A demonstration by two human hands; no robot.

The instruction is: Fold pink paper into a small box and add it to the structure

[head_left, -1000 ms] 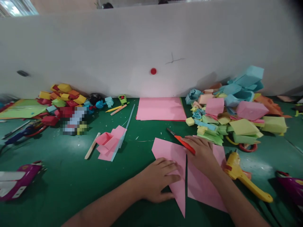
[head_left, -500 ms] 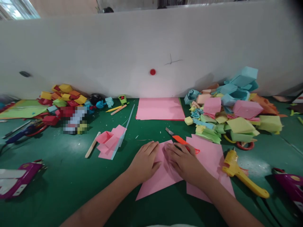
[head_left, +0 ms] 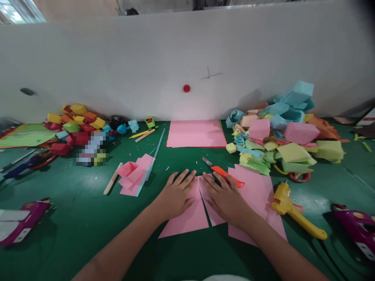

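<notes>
Two pink paper pieces (head_left: 190, 220) toward the near edge of the tabletop (head_left: 88, 222), a wedge gap between: left hand (head_left: 177, 197) flat on one, fingers spread, gripping nothing; right hand (head_left: 227, 198) on the other, fingers slightly parted, hold on the orange cutter (head_left: 220, 170) impossible to tell. Looks light, thin, easily creased; best taken by outer edges. Sliding room leftward; pink sheet (head_left: 258, 193) and yellow glue gun (head_left: 295, 214) crowd the right.

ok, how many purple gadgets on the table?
2. One purple gadget lies at the picture's left edge; the other purple gadget lies at the right edge, right of the yellow glue gun. Both are cut off by the frame; more could be hidden.
</notes>
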